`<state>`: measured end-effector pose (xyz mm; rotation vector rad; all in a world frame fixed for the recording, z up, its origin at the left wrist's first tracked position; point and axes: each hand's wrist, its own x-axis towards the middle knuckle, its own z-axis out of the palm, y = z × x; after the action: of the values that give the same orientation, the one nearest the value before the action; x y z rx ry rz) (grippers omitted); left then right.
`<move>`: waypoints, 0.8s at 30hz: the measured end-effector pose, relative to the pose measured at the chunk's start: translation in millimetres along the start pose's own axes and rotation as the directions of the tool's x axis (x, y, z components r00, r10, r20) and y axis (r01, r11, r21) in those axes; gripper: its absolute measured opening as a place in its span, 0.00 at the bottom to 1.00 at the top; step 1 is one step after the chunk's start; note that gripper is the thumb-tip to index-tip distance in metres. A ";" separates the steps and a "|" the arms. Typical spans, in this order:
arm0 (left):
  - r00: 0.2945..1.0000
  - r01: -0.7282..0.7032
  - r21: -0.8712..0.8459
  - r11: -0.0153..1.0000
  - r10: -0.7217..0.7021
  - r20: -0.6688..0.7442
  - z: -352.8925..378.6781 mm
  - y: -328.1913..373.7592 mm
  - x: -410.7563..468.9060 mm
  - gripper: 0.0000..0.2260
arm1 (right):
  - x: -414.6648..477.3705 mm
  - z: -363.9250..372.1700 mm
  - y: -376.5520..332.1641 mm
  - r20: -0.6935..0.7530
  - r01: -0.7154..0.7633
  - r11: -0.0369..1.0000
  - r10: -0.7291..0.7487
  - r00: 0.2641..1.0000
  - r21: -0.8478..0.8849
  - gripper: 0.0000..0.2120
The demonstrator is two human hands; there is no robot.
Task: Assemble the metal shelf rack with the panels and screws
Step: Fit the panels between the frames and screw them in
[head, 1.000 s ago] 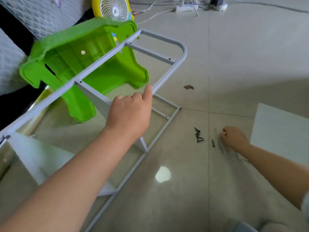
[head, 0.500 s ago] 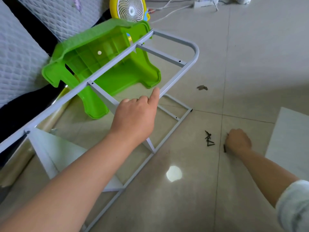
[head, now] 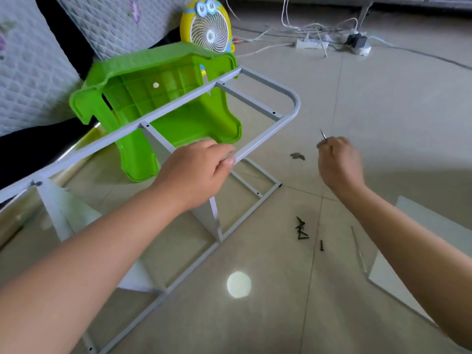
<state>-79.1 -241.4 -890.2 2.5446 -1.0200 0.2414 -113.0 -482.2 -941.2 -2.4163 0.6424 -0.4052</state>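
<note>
The grey metal rack frame (head: 267, 135) stands on its side, its upper side rail raised over a lower rail (head: 245, 221) that lies on the floor, with white panels (head: 76, 213) between them. My left hand (head: 196, 172) grips the upper frame's tube near a crossbar. My right hand (head: 337, 162) is raised to the right of the frame and pinches a thin dark screw (head: 323, 134) at its fingertips. Several black screws (head: 302, 229) lie loose on the tile below it.
A green plastic stool (head: 163, 98) lies tipped behind the frame, a yellow fan (head: 208, 26) beyond it. A quilted mattress (head: 33, 67) is at the left. A white panel (head: 434, 241) lies at the right under my forearm. Cables and a power strip (head: 310, 43) cross the far floor.
My right hand rose from the floor by the screw pile, now holding a screw, and moved toward the frame. My left hand's forefinger curled down onto the tube.
</note>
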 end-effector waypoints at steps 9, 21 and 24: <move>0.972 0.231 0.066 0.971 -0.234 0.037 -11.6 -28.5 5.4 0.36 | 19.3 -6.6 -94.4 0.093 0.578 0.815 -0.579 0.810 0.035 0.21; 0.950 0.118 -0.081 0.990 -0.088 0.300 -30.8 -48.8 -18.6 0.36 | 32.0 10.8 -176.1 0.213 0.473 0.873 -0.487 0.847 0.114 0.34; 0.974 0.054 -0.070 0.996 -0.037 0.222 -29.7 -59.2 -20.1 0.17 | 16.0 14.2 -148.2 0.080 0.408 0.865 -0.447 0.891 0.291 0.12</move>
<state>-53.0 -177.4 -886.2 2.5637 -1.0270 -0.0930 -41.9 -379.7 -858.2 -2.2847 -0.0290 -0.4568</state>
